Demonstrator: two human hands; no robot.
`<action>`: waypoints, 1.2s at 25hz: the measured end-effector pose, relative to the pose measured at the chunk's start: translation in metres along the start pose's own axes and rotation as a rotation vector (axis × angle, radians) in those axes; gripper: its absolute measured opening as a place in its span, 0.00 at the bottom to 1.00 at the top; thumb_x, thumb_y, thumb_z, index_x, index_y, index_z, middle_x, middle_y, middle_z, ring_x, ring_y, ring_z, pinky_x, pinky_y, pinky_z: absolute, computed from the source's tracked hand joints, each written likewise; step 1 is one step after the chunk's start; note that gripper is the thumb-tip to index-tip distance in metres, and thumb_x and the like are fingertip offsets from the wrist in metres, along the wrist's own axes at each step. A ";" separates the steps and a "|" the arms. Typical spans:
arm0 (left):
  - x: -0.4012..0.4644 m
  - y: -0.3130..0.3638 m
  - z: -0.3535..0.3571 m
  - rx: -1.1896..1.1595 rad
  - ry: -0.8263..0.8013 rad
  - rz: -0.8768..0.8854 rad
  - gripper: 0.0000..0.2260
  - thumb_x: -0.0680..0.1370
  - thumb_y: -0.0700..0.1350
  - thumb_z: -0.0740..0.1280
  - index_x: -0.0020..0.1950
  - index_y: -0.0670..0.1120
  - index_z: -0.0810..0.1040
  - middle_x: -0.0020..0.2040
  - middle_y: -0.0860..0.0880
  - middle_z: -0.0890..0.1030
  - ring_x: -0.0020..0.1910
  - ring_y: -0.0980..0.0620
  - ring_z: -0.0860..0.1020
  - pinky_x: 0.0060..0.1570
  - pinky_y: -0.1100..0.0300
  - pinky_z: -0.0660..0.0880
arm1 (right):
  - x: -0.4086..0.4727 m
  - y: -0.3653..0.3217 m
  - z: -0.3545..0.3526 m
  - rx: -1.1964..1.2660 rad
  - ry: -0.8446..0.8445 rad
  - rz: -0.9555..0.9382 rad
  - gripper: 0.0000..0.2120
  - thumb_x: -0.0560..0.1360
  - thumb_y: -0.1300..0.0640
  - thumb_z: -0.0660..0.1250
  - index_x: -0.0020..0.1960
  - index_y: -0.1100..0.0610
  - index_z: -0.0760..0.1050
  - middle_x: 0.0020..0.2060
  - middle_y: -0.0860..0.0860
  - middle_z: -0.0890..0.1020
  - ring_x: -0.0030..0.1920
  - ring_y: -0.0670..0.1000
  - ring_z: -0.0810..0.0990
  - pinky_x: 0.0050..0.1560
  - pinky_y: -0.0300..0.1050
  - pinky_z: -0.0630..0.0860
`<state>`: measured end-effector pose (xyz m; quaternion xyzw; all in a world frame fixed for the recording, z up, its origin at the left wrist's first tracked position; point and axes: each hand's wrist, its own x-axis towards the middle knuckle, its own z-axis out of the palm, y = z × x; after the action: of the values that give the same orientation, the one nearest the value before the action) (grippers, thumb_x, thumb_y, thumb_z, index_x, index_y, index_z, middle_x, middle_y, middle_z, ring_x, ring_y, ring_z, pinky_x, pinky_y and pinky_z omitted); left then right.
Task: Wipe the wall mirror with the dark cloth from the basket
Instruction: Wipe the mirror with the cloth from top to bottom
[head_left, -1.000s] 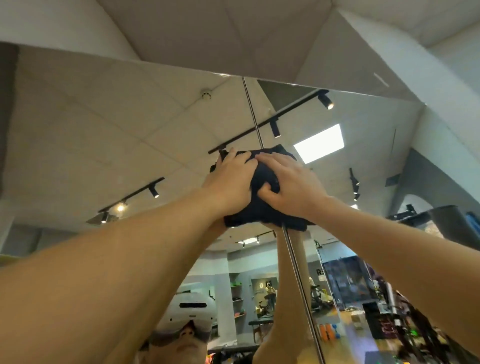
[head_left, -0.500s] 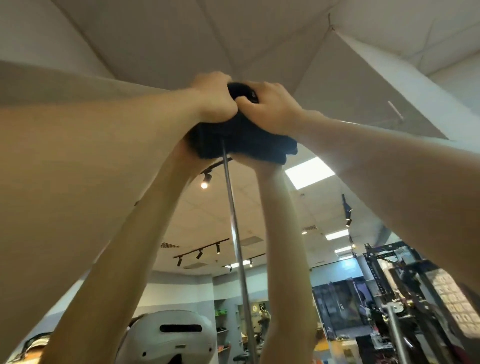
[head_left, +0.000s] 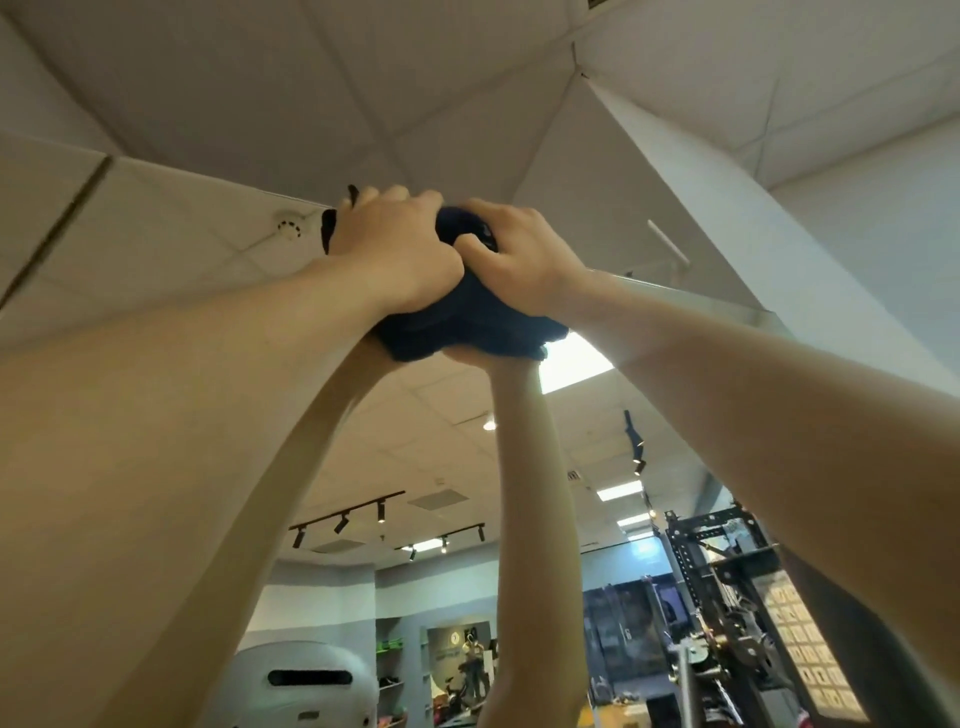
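Mirror fills the lower and middle frame, its top edge running just above our hands at upper centre. Dark cloth sits bunched against the glass right at that top edge, centre of frame. Left hand has its grip wrapped over the upper left of the bundle, fingers curled into the fabric. Right hand has its grip clamped on the upper right, thumb tucked into a fold. Both grips touch each other over the cloth. A corner of fabric pokes out past the left hand's fingers at the top.

We judge this as the top of a stroke, arms at full reach.

Risks from here:
- Cloth is wadded, not flat. Only a small patch likely meets the glass, so we could leave streaks or skip strips along the top band.
- Hands are at or over the mirror's upper edge. Pushing further could drag the cloth onto the ceiling panel and pick up dust, which then smears back on the glass.
- Smoke detector shows just left of the hands; we cannot tell if it is real or reflected. A sideways swipe left could knock it if real.
- Overhead reach with two hands pressing means weak control; a slip could put bare fingers on the glass and leave prints.
- Hard pressure near an edge of a wall panel could stress it.
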<state>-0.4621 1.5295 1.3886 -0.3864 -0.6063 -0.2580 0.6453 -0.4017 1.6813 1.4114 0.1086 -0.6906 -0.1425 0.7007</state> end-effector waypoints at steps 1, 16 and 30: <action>0.003 0.012 0.010 0.003 0.005 0.004 0.20 0.75 0.45 0.60 0.67 0.48 0.71 0.67 0.40 0.73 0.69 0.37 0.67 0.73 0.43 0.62 | -0.006 0.014 -0.005 0.001 0.003 -0.007 0.30 0.72 0.38 0.52 0.65 0.49 0.79 0.55 0.47 0.85 0.56 0.51 0.81 0.59 0.56 0.78; 0.042 0.204 0.148 0.021 -0.006 0.083 0.16 0.75 0.46 0.60 0.64 0.49 0.71 0.68 0.40 0.72 0.71 0.35 0.65 0.73 0.41 0.60 | -0.097 0.223 -0.074 -0.019 0.035 0.038 0.28 0.74 0.42 0.52 0.66 0.49 0.79 0.55 0.45 0.85 0.55 0.46 0.81 0.63 0.46 0.74; 0.071 0.378 0.258 0.014 -0.129 0.141 0.22 0.77 0.44 0.59 0.72 0.48 0.69 0.70 0.41 0.71 0.73 0.37 0.63 0.75 0.39 0.60 | -0.189 0.400 -0.138 0.029 0.046 0.138 0.26 0.76 0.46 0.53 0.68 0.52 0.78 0.59 0.51 0.84 0.55 0.48 0.78 0.59 0.42 0.72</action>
<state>-0.2999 1.9637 1.3793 -0.4395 -0.6196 -0.1823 0.6242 -0.2455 2.1158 1.3707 0.0741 -0.6822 -0.0816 0.7228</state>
